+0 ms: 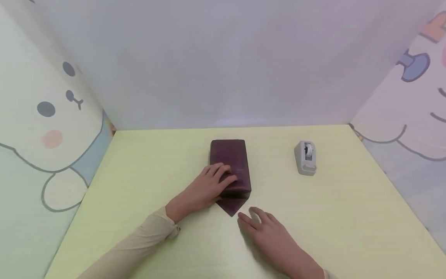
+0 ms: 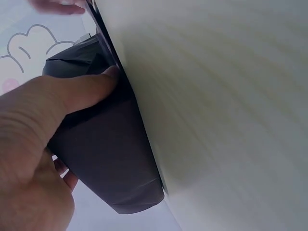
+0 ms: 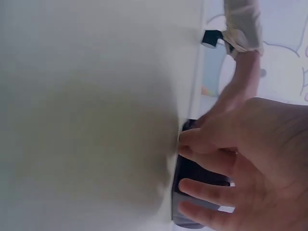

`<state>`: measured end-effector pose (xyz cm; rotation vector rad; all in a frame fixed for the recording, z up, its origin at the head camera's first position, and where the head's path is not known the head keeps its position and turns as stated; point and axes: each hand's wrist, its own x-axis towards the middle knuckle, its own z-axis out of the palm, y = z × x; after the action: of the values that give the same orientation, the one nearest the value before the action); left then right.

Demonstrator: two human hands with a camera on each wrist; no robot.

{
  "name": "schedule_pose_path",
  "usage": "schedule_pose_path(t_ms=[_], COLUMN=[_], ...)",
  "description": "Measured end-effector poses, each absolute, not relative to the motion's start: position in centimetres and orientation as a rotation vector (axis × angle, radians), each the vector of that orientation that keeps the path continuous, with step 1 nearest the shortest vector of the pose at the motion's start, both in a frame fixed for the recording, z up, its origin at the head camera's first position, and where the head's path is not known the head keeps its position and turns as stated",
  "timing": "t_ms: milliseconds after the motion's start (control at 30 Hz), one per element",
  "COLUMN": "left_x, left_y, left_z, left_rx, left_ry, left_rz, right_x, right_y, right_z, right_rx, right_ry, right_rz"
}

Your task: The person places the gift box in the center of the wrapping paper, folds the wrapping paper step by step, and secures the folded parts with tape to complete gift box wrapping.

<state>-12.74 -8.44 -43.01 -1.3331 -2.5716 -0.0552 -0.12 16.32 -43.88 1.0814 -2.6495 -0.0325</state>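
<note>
A box wrapped in dark purple paper [image 1: 231,155] lies on the table, one end toward me. From that near end a pointed paper flap [image 1: 232,206] spreads flat onto the tabletop. My left hand [image 1: 207,185] holds the package, fingers over its top and thumb against the near end. In the left wrist view the thumb presses on the folded dark paper [image 2: 106,149]. Just right of the flap's tip is my right hand [image 1: 273,238], its fingers loosely bent and holding nothing. The right wrist view shows those fingers [image 3: 207,192] in front of the dark package, partly hiding it.
A grey tape dispenser [image 1: 306,159] with a roll of clear tape stands on the table [image 1: 156,155] to the right of the package. A plain pale wall [image 1: 223,69] rises behind the table. Side panels with cartoon drawings [image 1: 52,116] close in left and right.
</note>
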Motion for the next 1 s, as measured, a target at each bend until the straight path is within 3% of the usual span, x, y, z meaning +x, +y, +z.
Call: schedule_pose_path(t_ms=[367,667,1000], left_x=[-12.7,-12.9,-13.1], left_y=[-8.6,-8.5,-8.7], left_z=[-43.3,-43.5,-43.5], left_rx=[-1.332,-1.337,-1.406], left_ry=[-2.577,-2.578,-2.574], left_rz=[-0.104,-0.075,-0.157], right_x=[-2.2,-6.7,-8.8], right_y=[14.6,14.6,14.5], right_z=[-44.0,-42.4,-42.6], right_rx=[1.082,0.618,0.726], right_ry=[-2.706,-2.644,-2.718], right_rz=[0.140,0.566,0.438])
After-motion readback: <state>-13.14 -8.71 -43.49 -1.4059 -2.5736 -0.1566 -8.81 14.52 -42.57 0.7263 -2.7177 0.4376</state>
